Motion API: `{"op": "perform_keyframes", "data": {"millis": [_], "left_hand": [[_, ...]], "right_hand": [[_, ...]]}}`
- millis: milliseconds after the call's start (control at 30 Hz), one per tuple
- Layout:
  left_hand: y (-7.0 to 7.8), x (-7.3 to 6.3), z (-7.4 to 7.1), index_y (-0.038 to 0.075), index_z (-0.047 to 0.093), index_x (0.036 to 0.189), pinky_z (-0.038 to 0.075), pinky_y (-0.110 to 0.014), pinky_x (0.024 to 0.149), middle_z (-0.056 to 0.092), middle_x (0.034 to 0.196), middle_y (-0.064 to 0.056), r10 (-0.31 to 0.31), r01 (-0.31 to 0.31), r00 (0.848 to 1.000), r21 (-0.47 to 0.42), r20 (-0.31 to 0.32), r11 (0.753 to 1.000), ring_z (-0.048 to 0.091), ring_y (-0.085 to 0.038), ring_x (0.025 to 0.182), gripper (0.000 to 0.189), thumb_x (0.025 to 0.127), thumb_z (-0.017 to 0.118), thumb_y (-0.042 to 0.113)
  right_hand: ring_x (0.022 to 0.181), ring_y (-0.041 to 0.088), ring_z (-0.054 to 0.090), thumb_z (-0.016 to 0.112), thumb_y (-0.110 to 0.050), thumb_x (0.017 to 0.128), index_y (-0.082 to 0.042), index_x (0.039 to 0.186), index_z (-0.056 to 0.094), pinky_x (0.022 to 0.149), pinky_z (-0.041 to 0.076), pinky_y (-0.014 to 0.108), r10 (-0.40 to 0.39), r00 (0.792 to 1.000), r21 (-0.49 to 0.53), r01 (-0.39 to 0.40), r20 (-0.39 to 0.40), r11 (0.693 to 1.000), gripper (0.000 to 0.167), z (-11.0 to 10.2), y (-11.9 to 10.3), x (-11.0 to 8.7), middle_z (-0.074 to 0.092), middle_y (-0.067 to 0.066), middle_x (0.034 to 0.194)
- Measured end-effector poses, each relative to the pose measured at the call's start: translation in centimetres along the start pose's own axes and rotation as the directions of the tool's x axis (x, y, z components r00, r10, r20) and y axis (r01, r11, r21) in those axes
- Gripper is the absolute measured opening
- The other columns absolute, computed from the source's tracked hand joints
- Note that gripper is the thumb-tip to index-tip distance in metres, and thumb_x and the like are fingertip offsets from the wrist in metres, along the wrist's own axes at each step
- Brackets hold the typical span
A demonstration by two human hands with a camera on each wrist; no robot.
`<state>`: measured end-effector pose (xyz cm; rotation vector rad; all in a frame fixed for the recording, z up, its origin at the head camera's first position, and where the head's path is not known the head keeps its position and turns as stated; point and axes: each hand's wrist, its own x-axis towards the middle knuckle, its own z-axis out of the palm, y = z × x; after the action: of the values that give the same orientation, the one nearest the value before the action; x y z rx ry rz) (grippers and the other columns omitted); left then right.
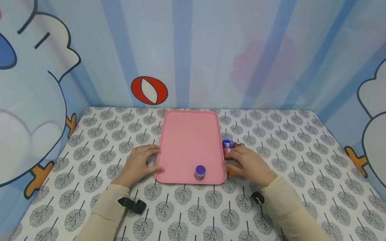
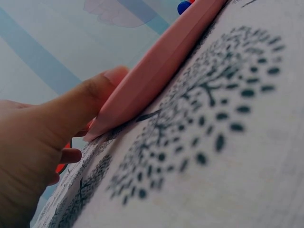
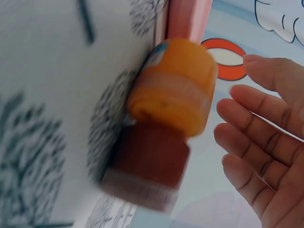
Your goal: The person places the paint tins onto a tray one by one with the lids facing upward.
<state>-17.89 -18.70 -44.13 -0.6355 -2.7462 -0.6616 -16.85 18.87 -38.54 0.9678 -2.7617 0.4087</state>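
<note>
A pink tray lies on the table, and a small jar with a purple lid stands near its front right corner. At the tray's left edge is my left hand, its thumb resting over the rim and its other fingers spread farther along the side. My right hand hovers over small jars beside the tray's right edge, fingers loosely bent and apart from them. Those include an orange jar, a dark red jar and a blue jar. A red jar is partly hidden by my fingers.
A white cloth with a tree print covers the table. Behind and at both sides hang blue striped cartoon panels. Black straps are on both wrists.
</note>
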Motion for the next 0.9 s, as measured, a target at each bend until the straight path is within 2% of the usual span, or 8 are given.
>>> {"op": "perform_keyframes", "data": {"millis": [133, 333, 667, 900], "left_hand": [[0.0, 0.1, -0.1, 0.006, 0.065, 0.118, 0.038, -0.052, 0.106, 0.062, 0.130, -0.011, -0.007, 0.007, 1.000, -0.006, 0.005, 1.000, 0.054, -0.032, 0.122, 0.067, 0.066, 0.083, 0.045], [0.0, 0.1, -0.1, 0.006, 0.065, 0.118, 0.040, -0.052, 0.105, 0.062, 0.129, -0.011, -0.004, 0.004, 1.000, -0.001, -0.005, 1.000, 0.055, -0.033, 0.121, 0.066, 0.067, 0.083, 0.043], [0.0, 0.1, -0.1, 0.007, 0.064, 0.119, 0.038, -0.052, 0.106, 0.061, 0.131, -0.010, -0.018, 0.018, 1.000, -0.008, 0.019, 1.000, 0.054, -0.032, 0.123, 0.067, 0.068, 0.082, 0.044], [0.1, 0.1, 0.0, 0.006, 0.064, 0.120, 0.037, -0.053, 0.107, 0.061, 0.131, -0.011, -0.020, 0.020, 0.999, -0.013, 0.025, 1.000, 0.053, -0.033, 0.123, 0.067, 0.068, 0.082, 0.044]], "right_hand": [[0.095, 0.020, 0.064, 0.075, -0.024, 0.082, -0.007, 0.105, 0.070, 0.087, 0.055, 0.039, 0.044, 0.998, 0.005, -0.044, 0.033, 0.999, 0.029, -0.1, 0.5, -0.6, 0.067, 0.005, 0.101], [0.096, 0.022, 0.064, 0.076, -0.025, 0.080, -0.007, 0.102, 0.070, 0.087, 0.056, 0.040, 0.067, 0.996, -0.015, -0.067, 0.054, 0.998, 0.029, -0.2, 1.0, -1.5, 0.068, 0.005, 0.101], [0.091, 0.019, 0.060, 0.081, -0.026, 0.074, -0.006, 0.100, 0.072, 0.080, 0.057, 0.035, 0.038, 0.998, -0.078, -0.034, 0.047, 0.996, 0.034, -0.3, 1.5, -2.5, 0.063, 0.006, 0.099], [0.092, 0.020, 0.058, 0.084, -0.027, 0.070, -0.005, 0.098, 0.072, 0.081, 0.056, 0.036, 0.004, 0.999, -0.107, 0.001, 0.050, 0.994, 0.037, -0.1, 1.8, -2.7, 0.062, 0.007, 0.100]]}}
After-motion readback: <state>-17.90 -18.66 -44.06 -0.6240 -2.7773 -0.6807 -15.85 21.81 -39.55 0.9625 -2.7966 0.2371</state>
